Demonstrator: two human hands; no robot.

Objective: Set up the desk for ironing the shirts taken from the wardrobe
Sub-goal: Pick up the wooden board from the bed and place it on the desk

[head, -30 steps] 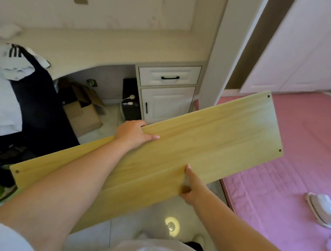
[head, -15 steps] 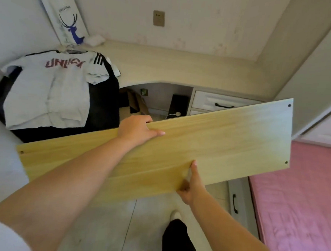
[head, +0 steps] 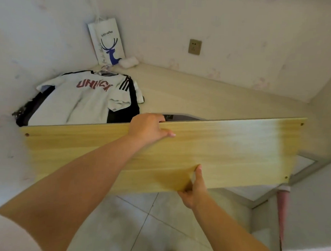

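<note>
I hold a long pale wooden board [head: 235, 150] level in front of me, above the floor and just short of the desk [head: 199, 96]. My left hand [head: 147, 127] grips its far top edge, fingers curled over. My right hand [head: 193, 188] grips its near bottom edge, thumb on the face. A white shirt [head: 83, 100] with red lettering lies on a hanger on the desk's left part, on top of dark clothing [head: 122, 112].
A white paper bag [head: 106, 42] with a blue deer leans in the desk's back corner beside a small white bundle [head: 129, 61]. A wall socket [head: 194, 47] sits above the desk. Tiled floor [head: 148, 228] lies below; a pink mattress edge [head: 283, 214] is at right.
The board has swung from tilted to nearly level and come closer to the desk. My view has turned left and up toward the desk corner; both hands keep the same grip.
</note>
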